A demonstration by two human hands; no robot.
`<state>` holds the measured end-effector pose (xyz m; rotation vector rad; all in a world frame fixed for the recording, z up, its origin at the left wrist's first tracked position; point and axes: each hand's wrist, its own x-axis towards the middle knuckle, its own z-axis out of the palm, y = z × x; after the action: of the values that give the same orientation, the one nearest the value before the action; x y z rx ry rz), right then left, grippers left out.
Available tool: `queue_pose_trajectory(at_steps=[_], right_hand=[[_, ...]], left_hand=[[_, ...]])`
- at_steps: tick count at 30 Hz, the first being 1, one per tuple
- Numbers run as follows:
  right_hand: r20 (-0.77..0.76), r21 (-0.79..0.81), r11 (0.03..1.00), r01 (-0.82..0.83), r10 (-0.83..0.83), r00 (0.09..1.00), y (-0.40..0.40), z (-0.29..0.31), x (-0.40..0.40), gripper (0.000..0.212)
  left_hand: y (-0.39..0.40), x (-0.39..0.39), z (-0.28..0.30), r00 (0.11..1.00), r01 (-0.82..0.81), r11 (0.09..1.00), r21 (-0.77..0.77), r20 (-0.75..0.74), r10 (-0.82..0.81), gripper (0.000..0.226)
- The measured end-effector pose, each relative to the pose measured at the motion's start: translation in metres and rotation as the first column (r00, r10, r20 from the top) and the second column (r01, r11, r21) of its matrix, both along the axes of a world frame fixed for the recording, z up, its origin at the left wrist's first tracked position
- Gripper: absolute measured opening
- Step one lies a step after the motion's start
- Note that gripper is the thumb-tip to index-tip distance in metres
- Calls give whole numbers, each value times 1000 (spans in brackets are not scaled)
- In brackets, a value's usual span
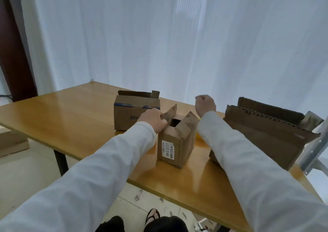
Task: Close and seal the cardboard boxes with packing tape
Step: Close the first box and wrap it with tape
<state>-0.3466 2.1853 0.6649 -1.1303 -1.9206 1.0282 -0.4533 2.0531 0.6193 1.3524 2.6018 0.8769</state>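
Head view: three boxes on the counter (71, 111), none closed or taped.
Left hand (153, 120): fingers pinching the small box (174, 143) flap.
Right hand (205, 104): fingers curled, empty, raised.
Tape: none visible.

A plain workroom used for packing — not a home kitchen or a shop. A bare wooden table (53, 111) carries worn cardboard boxes (136, 114), white sheeting (177, 36) hangs as a backdrop behind its far edge, and scraps (138, 195) litter the tiled floor (35, 164) below.
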Motion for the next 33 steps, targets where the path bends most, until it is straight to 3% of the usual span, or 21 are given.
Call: queue_pose_trajectory(at_steps=[2,6,9,12,15,17,19,21,22,24,26,30,33], right_hand=[[60,-61,997,39,-35,998,19,-17,1,35],[379,-53,999,14,7,925,38,-58,-2,39],[721,48,996,-80,21,693,43,-77,-5,53],[869,219,945,-244,-76,489,43,-85,-5,56],[890,287,907,-309,-133,436,49,-85,-4,49],[865,247,931,-270,-86,495,56,-84,-4,42],[813,198,955,-220,-35,582,57,-83,-5,39],[742,183,963,-199,-2,671,56,-85,-5,38],[687,170,967,-192,24,726,54,-86,-5,38],[528,116,976,-184,96,844,50,-86,-2,36],[333,53,983,-176,148,931,47,-81,1,19],[75,-217,964,-152,171,982,41,-64,1,20],[28,-418,896,-149,177,984,32,-63,-3,48]], left_hand=[[14,-1,5,996,-43,998,46,-75,46,18],[52,-11,20,984,-145,967,209,-73,163,17],[84,-19,28,971,-204,930,305,-61,233,14],[114,-28,28,965,-262,897,356,70,253,21],[138,-39,24,913,-325,883,339,357,199,28],[149,-42,15,828,-262,916,303,558,53,34],[155,-42,3,823,-104,972,211,568,-35,43],[154,-40,-11,825,-23,984,174,559,-79,67],[151,-40,-20,831,2,983,182,547,-103,67],[138,-32,-30,848,101,983,153,504,-165,43],[122,-28,-39,835,174,974,148,503,-225,41],[92,-20,-48,811,156,937,313,500,-303,45],[73,-11,-39,881,181,922,341,359,-306,45]])
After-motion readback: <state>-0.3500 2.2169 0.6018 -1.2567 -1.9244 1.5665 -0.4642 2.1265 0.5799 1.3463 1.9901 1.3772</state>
